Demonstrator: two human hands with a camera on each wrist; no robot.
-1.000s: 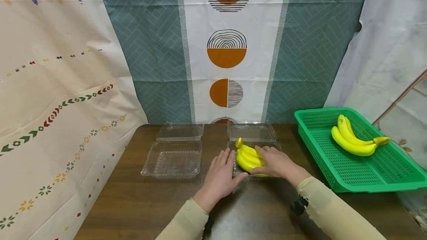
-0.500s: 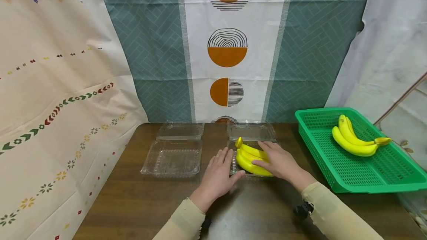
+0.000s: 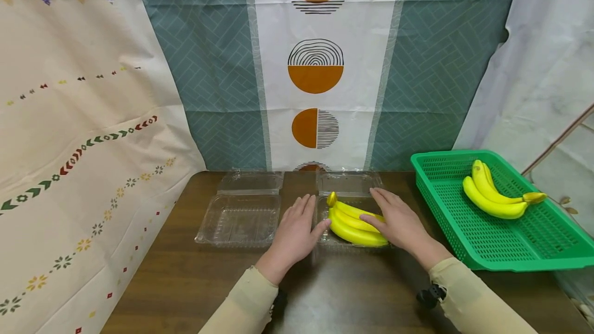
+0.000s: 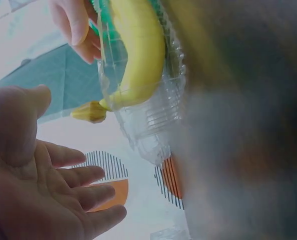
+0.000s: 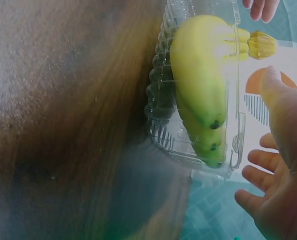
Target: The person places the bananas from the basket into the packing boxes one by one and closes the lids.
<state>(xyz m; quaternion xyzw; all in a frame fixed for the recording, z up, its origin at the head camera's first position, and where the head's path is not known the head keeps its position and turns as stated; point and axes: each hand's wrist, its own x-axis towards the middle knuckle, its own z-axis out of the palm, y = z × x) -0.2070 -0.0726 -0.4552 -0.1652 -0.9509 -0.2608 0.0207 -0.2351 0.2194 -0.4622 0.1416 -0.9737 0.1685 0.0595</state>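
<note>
A bunch of yellow bananas [image 3: 355, 228] lies in the base of a clear plastic clamshell box [image 3: 348, 184], whose lid is folded back toward the wall. Its stem pokes over the box's left rim, as the left wrist view also shows with the bananas [image 4: 141, 55]. My left hand [image 3: 295, 233] is beside the box on its left, fingers straight and holding nothing. On the other side, my right hand [image 3: 396, 220] hovers by the banana tips, fingers extended. In the right wrist view a gap shows between the right hand [image 5: 283, 165] and the bananas [image 5: 201, 75].
A second clear clamshell box [image 3: 241, 220] stands with its lid back on the left of the wooden table [image 3: 185, 282]. At the right is a green plastic basket [image 3: 492, 254] with another banana bunch [image 3: 494, 197] in it. Patterned cloths hang behind and at the sides.
My right hand has let go of the bananas and moved off to the right, uncovering their tips. The left hand has drawn a little leftward from the box.
</note>
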